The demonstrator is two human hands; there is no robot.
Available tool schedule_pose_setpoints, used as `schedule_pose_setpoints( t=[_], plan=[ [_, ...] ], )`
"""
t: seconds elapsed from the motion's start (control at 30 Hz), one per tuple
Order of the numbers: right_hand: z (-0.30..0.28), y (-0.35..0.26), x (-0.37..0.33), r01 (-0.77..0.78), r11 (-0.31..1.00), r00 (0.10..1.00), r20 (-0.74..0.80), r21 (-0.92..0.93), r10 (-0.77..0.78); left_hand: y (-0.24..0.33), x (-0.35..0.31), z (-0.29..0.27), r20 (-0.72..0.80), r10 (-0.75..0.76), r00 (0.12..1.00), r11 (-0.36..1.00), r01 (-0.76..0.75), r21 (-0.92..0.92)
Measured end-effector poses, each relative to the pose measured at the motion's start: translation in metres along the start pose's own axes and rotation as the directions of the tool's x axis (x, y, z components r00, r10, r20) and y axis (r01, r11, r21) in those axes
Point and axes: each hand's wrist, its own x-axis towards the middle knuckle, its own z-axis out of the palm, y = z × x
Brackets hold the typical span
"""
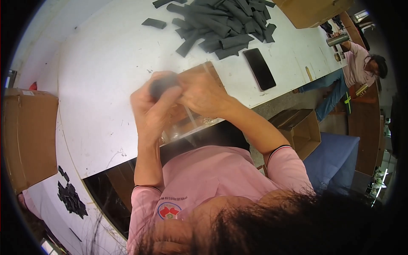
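Observation:
My left hand (146, 104) is closed around a dark grey sleeve-like piece (162, 87), held above the white table; motion blur softens its outline. Right beside it, my right hand (200, 92) has its fingers bent in and pressed against the left thumb. What those fingers grip, if anything, is hidden. Beneath both hands lies a brown board (211, 71), mostly covered by them. A pale, blurred strip (190, 115) shows below the hands. Farther off is a heap of similar dark grey flattened sleeves (212, 23), with one lone sleeve (154, 23) to its left.
A black phone (259, 69) lies to the right on the white table (97, 106). Cardboard boxes stand at left (32, 136), far right (312, 10) and on the floor (304, 136). Black scraps (71, 197) lie lower left. At far right, another person (359, 63) holds a metal cylinder (338, 40).

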Motion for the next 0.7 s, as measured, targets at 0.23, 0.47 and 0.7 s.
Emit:
schedule_pose_setpoints(
  t=[0.23,0.47,0.7],
  plan=[
    [0.007,0.002,-0.004,-0.037,0.969,0.992,-0.109,0.244,0.066,0.005,-0.002,0.002,0.044,0.016,0.999,0.978,-0.025,0.209],
    [0.028,0.006,-0.021,-0.308,0.932,0.951,0.031,0.192,0.308,-0.006,-0.006,0.009,-0.172,-0.127,0.977,0.988,0.140,0.063],
    [0.002,-0.003,-0.002,-0.285,0.929,0.957,0.019,0.237,0.289,-0.002,-0.009,-0.001,-0.187,0.161,0.969,0.985,-0.146,0.091]
  ],
)
